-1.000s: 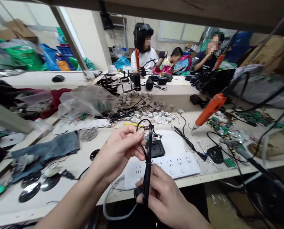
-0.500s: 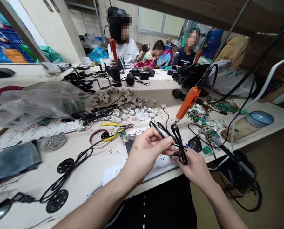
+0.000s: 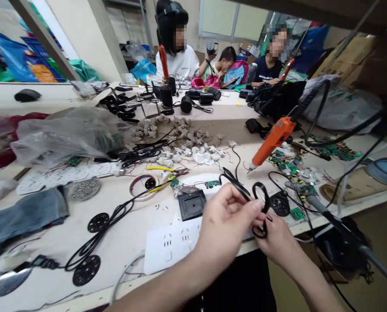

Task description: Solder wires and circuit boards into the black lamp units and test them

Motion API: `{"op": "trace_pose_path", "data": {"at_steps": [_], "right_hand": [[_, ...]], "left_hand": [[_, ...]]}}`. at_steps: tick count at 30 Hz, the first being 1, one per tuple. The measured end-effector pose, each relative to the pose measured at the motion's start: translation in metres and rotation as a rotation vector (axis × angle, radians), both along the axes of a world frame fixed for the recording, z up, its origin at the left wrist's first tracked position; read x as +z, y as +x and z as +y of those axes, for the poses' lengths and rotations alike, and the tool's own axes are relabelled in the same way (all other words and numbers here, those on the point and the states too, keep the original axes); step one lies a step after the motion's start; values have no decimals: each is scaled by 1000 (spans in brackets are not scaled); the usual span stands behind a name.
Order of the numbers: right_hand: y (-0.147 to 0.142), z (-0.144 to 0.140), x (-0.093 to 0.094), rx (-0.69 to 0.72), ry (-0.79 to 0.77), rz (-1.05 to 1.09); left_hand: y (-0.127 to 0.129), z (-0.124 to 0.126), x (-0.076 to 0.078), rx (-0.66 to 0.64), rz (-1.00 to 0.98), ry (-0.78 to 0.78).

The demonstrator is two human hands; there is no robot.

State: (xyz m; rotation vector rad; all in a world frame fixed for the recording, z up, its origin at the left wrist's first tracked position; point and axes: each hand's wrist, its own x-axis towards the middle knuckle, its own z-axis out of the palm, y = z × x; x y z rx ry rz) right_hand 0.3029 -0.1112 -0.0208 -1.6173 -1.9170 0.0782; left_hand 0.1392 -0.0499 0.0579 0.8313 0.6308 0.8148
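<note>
Both hands meet over the near edge of the tabletop, just right of the white power strip, and between them they hold a thin black cable looped into a small coil. The left hand is curled nearly closed, thumb and forefinger pinching the cable where a strand runs up and away from the coil. The right hand sits lower and partly behind the left, fingers wrapped around the bottom of the coil. Beyond the power strip lies a square black plastic housing, and farther back a pile of small white parts. Right of the strip an orange electric screwdriver hangs tip-down above green circuit boards. Left of the strip, another black cable snakes past perforated black discs.
</note>
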Motion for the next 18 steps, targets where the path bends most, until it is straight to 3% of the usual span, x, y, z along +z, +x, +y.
{"op": "trace_pose_path", "data": {"at_steps": [5,10,13,18], "right_hand": [[3,-2,-19,-11,55,-44],[17,-8,-36,-103,-63,-106],[19,-6,-29,-86,-67,-140],[11,3,1,28,-164,-135]], "left_hand": [[7,-11,-1,27,46,110],[7,-19,3,35,125,203],[3,-12,5,-5,123,259],[-13,19,11,-12,189,326]]}}
